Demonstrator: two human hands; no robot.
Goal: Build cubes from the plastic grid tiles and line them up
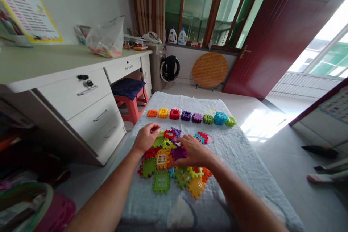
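Left hand [146, 138]: fingers curled, thumb side toward the pile; whether anything is pinched in it cannot be told.
Right hand [192, 150]: thumb and fingers parted in a C, palm down; whether they grip or only frame what lies between them cannot be told.
Notched purple plastic panel [178, 152]: between right thumb and fingers, partly covered by them; roughly square, no clear long axis; right hand plainly nearer, left hand off to its far left.
Heap of flat toothed plastic panels, mixed colours [162, 158]: between the hands and on the near side of them, overlapping at odd angles.
Yellow-orange plastic panel with white window lattice [162, 159]: in the heap, nearer the body than either hand, just left of the purple panel.
Green plastic panel with four-pane window [161, 182]: near edge of the heap, between the forearms.
Red and blue toothed plastic pieces [202, 137]: apart from the heap, beyond the right hand and to its right.
Row of coloured toothed plastic blocks [186, 116]: beyond both hands, long axis left to right.
Tabletop under pale blue patterned cloth [234, 150]: beneath all the pieces.
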